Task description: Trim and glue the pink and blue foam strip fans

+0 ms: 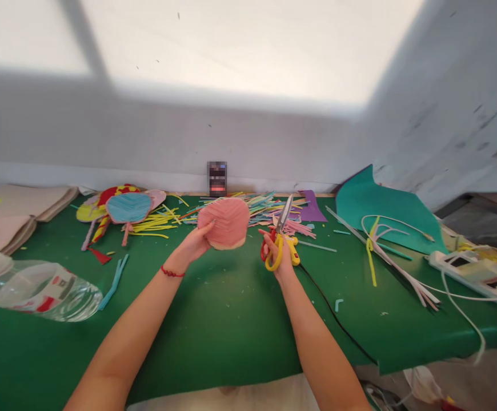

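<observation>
My left hand [194, 246] is closed on the left edge of a rounded pink piece [227, 224], its thumb lying on the striped face. The piece is held up over the table and has a pale lower rim. To its right, my right hand [281, 260] grips a pair of scissors [285, 213] by the red and yellow handles. Their metal blades point up and away from me, apart from the pink piece. Just beyond that hand lies a yellow tool with a black cord, probably a glue gun [293, 251], partly covered by the fingers.
Loose coloured strips [261, 206] are heaped at the back of the green table [227, 319]. Several round fan-like pieces [128, 206] lie left, behind a clear plastic bottle [47, 291]. A teal sheet [385, 211], white cables and a power strip [475, 279] occupy the right.
</observation>
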Demonstrator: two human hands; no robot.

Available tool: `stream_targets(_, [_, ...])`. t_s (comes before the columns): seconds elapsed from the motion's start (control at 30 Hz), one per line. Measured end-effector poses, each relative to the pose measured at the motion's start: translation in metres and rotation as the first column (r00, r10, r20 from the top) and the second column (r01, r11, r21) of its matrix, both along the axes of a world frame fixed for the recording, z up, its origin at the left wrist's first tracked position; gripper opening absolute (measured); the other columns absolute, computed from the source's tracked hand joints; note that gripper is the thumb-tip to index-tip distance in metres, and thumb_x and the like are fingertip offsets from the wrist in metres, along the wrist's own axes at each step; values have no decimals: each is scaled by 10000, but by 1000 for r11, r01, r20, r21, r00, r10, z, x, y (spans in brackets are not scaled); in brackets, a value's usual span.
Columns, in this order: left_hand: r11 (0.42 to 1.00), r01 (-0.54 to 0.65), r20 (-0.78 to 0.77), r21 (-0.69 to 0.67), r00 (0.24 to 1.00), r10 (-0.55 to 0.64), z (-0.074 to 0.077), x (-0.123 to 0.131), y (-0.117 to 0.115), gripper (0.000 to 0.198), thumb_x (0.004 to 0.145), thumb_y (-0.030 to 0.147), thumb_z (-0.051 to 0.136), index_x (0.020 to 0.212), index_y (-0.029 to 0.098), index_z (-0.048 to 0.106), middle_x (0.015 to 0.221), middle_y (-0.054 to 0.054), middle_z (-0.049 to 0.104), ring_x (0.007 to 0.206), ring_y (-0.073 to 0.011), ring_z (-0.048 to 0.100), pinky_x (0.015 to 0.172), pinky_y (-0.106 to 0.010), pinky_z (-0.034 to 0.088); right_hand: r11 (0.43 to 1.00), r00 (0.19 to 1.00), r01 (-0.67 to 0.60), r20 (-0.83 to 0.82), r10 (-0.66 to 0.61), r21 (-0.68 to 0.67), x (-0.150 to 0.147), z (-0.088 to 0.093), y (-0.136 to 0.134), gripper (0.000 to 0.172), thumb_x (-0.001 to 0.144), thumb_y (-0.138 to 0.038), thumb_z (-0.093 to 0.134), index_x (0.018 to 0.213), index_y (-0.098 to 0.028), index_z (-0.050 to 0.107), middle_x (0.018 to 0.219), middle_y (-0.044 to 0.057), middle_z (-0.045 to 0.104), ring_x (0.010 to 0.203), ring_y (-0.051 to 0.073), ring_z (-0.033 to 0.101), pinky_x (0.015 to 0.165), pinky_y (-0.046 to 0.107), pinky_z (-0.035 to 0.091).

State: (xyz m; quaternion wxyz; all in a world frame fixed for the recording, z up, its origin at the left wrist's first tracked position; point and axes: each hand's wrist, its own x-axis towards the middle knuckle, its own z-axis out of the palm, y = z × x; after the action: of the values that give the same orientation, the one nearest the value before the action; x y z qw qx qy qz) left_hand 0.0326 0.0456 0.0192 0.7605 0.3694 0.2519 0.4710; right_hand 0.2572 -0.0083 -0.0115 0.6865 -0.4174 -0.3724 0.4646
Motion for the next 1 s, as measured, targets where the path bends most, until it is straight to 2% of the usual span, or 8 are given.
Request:
stream_targets(0.13, [990,-140,138,-34,980,143,11,-26,14,390,922,242,477,1299,160,536,1175,-70,684,1142,-182,601,1051,-351,420,1000,1000,0,24,-1,5,-1,-1,0,574,634,-478,772,1063,-230,481,1003,53,700,374,32,403,323,195,395])
stream_targets(0.23, [985,-173,181,-20,968,173,17,-39,18,438,932,243,457,1365,176,464,1222,-59,660,1192,-173,566,1070,-345,403,1000,1000,-10,29,11,-14,-4,-1,-2,557,630,-489,778,1035,-237,490,981,66,711,373,43,402,323,206,383])
stream_targets(0.33, [986,-167,170,-18,971,167,21,-44,18,440,930,255,463,1358,152,470,1226,-68,657,1211,-180,550,1074,-349,397,999,999,-22,46,24,-36,-7,-1,-4,560,620,-499,786,1030,-243,503,979,75,711,370,49,400,317,219,379])
stream_targets(0.47, [987,-155,141,-52,977,161,24,-43,15,386,928,272,464,1275,127,551,1156,-79,691,1167,-195,584,1053,-352,415,996,995,-69,68,72,-48,-10,-1,-5,549,643,-452,786,1063,-230,513,936,57,704,368,44,403,326,215,387])
stream_targets(0.63, [994,-74,71,-81,994,80,22,-42,14,335,914,296,477,1149,122,641,1089,-104,715,1120,-236,614,1011,-377,447,993,993,-100,63,104,-63,-14,-2,-6,539,656,-409,776,1087,-225,509,858,11,682,363,38,381,318,196,373])
stream_targets(0.87, [996,-50,40,-69,998,53,27,-45,11,326,936,282,435,1104,126,667,1044,-89,729,1119,-230,614,1013,-365,441,988,975,-110,180,128,-108,-9,0,-7,438,700,-432,721,1053,-239,549,720,-45,610,354,30,330,321,176,283])
stream_targets(0.93, [996,-57,25,-74,998,59,29,-46,10,341,940,281,424,1130,119,658,1033,-91,732,1115,-233,616,1018,-375,440,984,951,-151,257,170,-90,-3,3,-9,453,677,-402,739,1064,-243,567,741,-43,603,417,43,390,379,176,326])
stream_targets(1.0, [995,-64,13,-77,998,65,29,-47,10,348,941,277,421,1147,116,651,1020,-92,735,1107,-235,621,1019,-383,440,970,901,-233,360,242,-70,4,8,-13,489,644,-350,764,1088,-244,588,788,-31,608,543,76,490,500,196,416])
